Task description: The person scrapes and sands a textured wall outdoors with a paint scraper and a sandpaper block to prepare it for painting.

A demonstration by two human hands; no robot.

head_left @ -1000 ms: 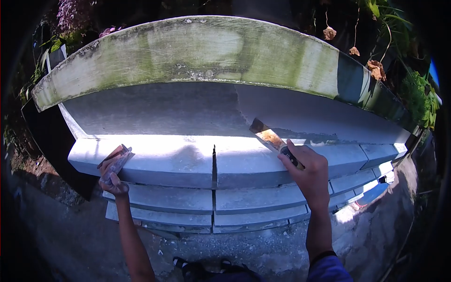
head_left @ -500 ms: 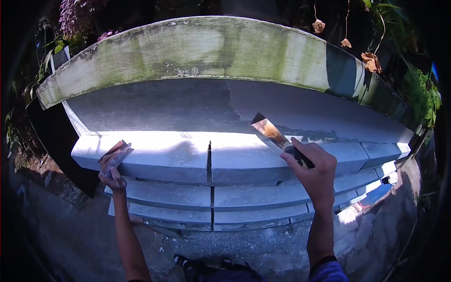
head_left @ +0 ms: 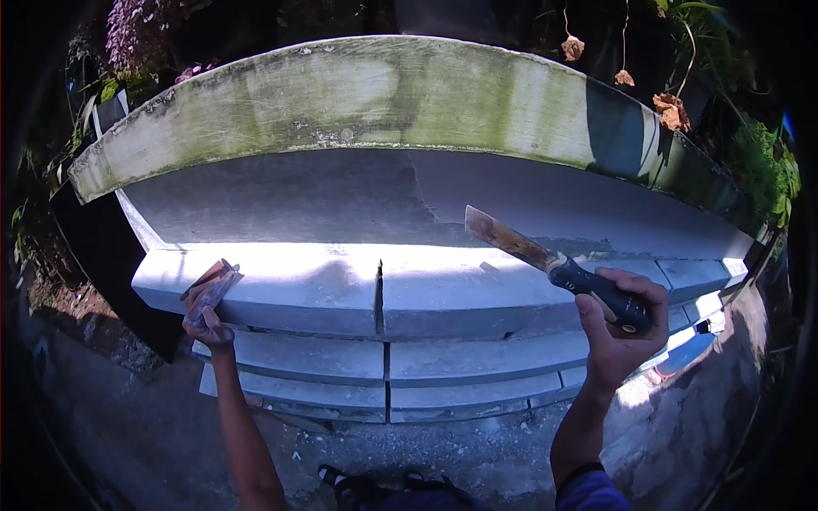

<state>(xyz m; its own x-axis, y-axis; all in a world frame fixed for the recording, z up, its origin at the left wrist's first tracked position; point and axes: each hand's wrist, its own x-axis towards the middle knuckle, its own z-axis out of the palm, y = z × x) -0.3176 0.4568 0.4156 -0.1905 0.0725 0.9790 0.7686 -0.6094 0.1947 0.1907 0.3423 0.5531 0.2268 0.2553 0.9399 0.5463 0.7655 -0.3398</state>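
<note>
The scraper (head_left: pixel 569 274) is hanging in front of the ledge (head_left: pixel 298 317), right of the gap (head_left: pixel 379 298), its stained blade (head_left: pixel 509 241) pointing up and left towards the wall (head_left: pixel 298 192). Half a second ago it was showing the flat of the blade, with the hand closing over the grip from above; now it is showing the blade at a slant, and the dark handle (head_left: pixel 596 289) is coming fully into view, farther right. The blade appears to be clear of both ledge and wall, so I judge that the scraper is being turned over in the hand and is not working either surface at this instant.

The right hand (head_left: pixel 624 341) is tipping palm-up and clamping round the handle's rear half, fingers curling over the far side and the thumb pressing along the near side. No gap is showing between hand and handle. The left hand (head_left: pixel 207 330) is hardly moving; it is gripping a smeared tool (head_left: pixel 215 285) over the ledge's left end, fingers folded in. Whether that tool is touching the ledge I cannot tell.

Behind the scraper, a pale coat (head_left: pixel 528 196) is covering the wall's right part, its ragged edge running downward near the middle. Above, a mossy rim (head_left: pixel 366 98) is curving across. Below the ledge, lower steps (head_left: pixel 298 358) are descending to the floor (head_left: pixel 477 447).
</note>
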